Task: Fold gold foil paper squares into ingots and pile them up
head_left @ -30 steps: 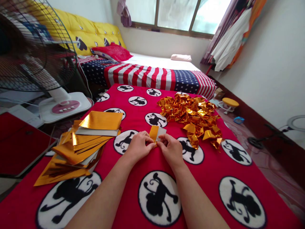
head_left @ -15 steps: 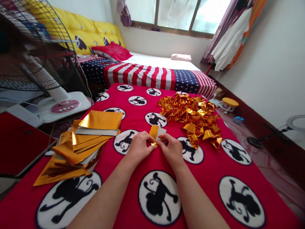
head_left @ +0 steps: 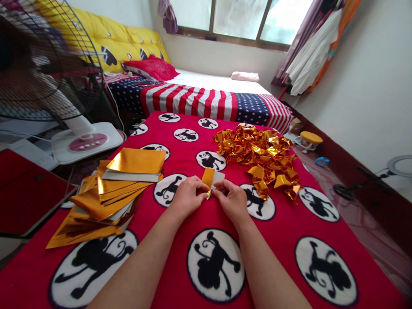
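A small partly folded sheet of gold foil paper (head_left: 208, 177) is held upright-ish over the red cloth, its gold face on the left and a pale grey face on the right. My left hand (head_left: 190, 193) pinches its left side near the bottom. Opposite, my right hand (head_left: 231, 198) grips the right side, thumb and fingers closed at the lower edge. The fingertips nearly meet and hide part of the folds. To the left lies a stack of flat gold foil sheets (head_left: 135, 161), some showing pale backs. A heap of folded gold foil pieces (head_left: 254, 148) sits at the right.
The red cloth (head_left: 167, 274) with monkey prints covers the surface. A fan (head_left: 86, 141) stands at the left beside a red panel (head_left: 28, 193). Behind is a bed (head_left: 206, 101) with a striped cover. A yellow stool (head_left: 310, 137) is on the floor at the right.
The bottom end of the foil paper, gold and bent across between the fingertips before, now shows a narrow pale edge there. Both hands stay in nearly the same place.
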A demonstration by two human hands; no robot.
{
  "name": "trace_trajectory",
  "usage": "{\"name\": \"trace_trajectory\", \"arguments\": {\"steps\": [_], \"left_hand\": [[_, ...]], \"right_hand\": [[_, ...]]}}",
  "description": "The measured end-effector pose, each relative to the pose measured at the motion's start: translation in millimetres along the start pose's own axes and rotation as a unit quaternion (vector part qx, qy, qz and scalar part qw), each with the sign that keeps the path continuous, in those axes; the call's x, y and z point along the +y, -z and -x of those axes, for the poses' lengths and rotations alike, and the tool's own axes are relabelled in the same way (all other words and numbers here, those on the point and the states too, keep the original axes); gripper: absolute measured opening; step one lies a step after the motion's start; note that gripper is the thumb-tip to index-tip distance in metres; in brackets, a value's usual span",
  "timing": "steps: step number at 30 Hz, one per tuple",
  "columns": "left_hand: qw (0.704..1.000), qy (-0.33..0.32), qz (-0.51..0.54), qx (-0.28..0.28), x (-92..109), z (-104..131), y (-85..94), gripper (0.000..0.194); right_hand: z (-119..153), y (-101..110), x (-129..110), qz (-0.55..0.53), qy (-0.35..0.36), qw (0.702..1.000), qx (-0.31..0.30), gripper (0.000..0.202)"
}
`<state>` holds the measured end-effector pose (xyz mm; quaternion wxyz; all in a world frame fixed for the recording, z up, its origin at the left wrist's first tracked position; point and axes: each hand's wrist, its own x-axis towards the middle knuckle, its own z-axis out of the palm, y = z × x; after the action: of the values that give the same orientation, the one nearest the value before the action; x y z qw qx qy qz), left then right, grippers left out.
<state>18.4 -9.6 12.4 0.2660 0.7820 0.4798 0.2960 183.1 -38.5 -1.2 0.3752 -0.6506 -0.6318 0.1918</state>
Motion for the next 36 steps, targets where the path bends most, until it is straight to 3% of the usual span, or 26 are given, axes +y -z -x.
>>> {"name": "trace_trajectory", "arguments": {"steps": [20, 32, 36], "left_hand": [[1.0, -0.002, -0.009, -0.029, 1, 1, 3.2, 0.017], [0.998, 0.033, -0.039, 0.034, 6, 2, -8.8, 0.008], [0.998, 0.034, -0.035, 0.041, 7, 4, -10.5, 0.002]], "right_hand": [[2, -7, -7, 0.083, 0.012, 0.996, 0.022, 0.017], [1, -9, -7, 0.087, 0.01, 0.996, 0.029, 0.016], [-3, -8, -5, 0.067, -0.023, 0.997, 0.035, 0.017]]}}
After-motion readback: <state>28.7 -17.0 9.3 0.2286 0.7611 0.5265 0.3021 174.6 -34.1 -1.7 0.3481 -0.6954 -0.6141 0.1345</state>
